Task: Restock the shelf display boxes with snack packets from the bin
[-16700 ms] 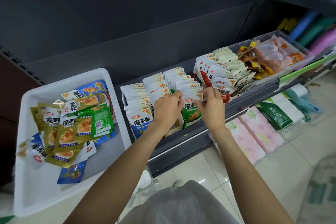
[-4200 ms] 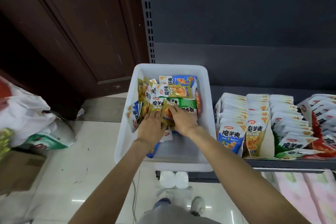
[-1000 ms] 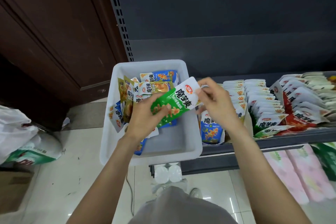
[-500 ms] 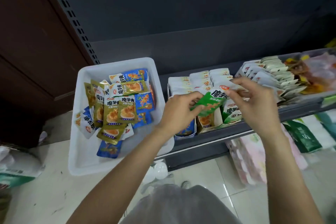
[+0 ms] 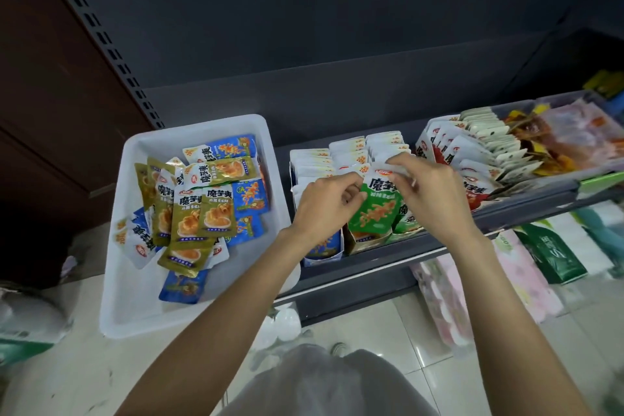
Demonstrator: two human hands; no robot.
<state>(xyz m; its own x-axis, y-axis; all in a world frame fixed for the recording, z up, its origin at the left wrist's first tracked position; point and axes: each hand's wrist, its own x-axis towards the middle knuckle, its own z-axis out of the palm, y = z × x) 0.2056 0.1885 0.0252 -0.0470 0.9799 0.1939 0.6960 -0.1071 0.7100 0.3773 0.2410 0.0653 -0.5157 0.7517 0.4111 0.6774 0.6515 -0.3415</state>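
Upright between both hands, a green snack packet (image 5: pixel 376 209) hangs over the front of the display boxes (image 5: pixel 351 159) on the shelf (image 5: pixel 371 260). Fingers of the left hand (image 5: pixel 324 206) curl round its left edge; the right hand (image 5: pixel 430 199) pinches its white top corner. Behind it stand rows of white-topped packets. Just left of the boxes, the white bin (image 5: pixel 135 307) holds a loose heap of gold (image 5: pixel 199 219) and blue packets (image 5: pixel 250 199). Farther right sits a clear tray (image 5: pixel 557 176) of red and orange snacks.

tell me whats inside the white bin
The white bin holds loose snack packets: gold ones piled on blue ones. What lies under the pile is covered.
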